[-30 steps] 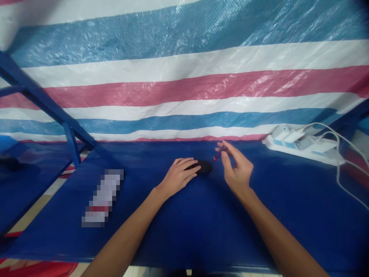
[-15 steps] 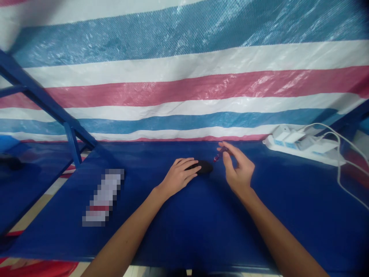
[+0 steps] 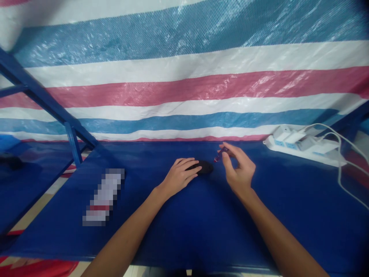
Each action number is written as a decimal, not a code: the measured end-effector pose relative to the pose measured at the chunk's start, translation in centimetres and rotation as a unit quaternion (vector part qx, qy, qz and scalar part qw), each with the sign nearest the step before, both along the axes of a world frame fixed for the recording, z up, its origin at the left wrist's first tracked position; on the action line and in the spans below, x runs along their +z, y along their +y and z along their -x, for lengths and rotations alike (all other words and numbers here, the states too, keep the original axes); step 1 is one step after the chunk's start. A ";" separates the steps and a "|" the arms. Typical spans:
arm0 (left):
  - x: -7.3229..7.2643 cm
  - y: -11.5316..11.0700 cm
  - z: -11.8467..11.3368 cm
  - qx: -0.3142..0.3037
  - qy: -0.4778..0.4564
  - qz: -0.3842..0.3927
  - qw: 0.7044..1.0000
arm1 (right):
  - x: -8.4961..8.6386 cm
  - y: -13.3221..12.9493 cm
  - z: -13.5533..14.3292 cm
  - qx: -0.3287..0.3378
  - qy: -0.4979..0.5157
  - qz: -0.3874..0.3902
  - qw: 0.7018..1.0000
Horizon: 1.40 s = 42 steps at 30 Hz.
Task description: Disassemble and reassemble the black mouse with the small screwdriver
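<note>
My left hand (image 3: pixel 180 172) lies over the left end of a black oval object (image 3: pixel 205 167), shaped like a computer mouse, on the blue tabletop (image 3: pixel 196 219). Its fingers curve across the top and along the near side, covering part of it. Just to the right, my right hand (image 3: pixel 240 167) is raised, pinching a small dark red-purple object (image 3: pixel 221 154) between thumb and fingers. That small thing points down and left toward the right end of the black object, with a gap visible between them. Its exact kind is too small to make out.
A pixelated, phone-shaped item (image 3: pixel 104 198) lies on the left of the table. At the back right sits a white power strip (image 3: pixel 305 146) with chargers and white cables (image 3: pixel 339 173). Blue metal framing (image 3: pixel 49 102) stands at left; a striped plastic sheet (image 3: pixel 178 90) hangs behind.
Almost nothing differs. Both hands keep their places and holds, apart from a very slight shift of the whole view.
</note>
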<state>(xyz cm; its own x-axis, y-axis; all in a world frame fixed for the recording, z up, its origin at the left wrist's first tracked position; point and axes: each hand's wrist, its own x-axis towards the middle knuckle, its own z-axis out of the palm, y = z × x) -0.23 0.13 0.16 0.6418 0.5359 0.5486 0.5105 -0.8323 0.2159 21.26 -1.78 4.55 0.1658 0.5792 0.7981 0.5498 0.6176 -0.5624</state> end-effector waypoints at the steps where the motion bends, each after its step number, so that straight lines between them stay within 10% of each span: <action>1: 0.0 0.0 0.0 0.000 0.000 0.000 1.000 | 0.0 0.0 0.0 -0.001 0.001 0.001 1.000; 42: 0.1 -0.1 0.0 0.008 0.003 0.007 1.000 | -0.8 -0.1 0.1 0.007 0.047 0.048 0.998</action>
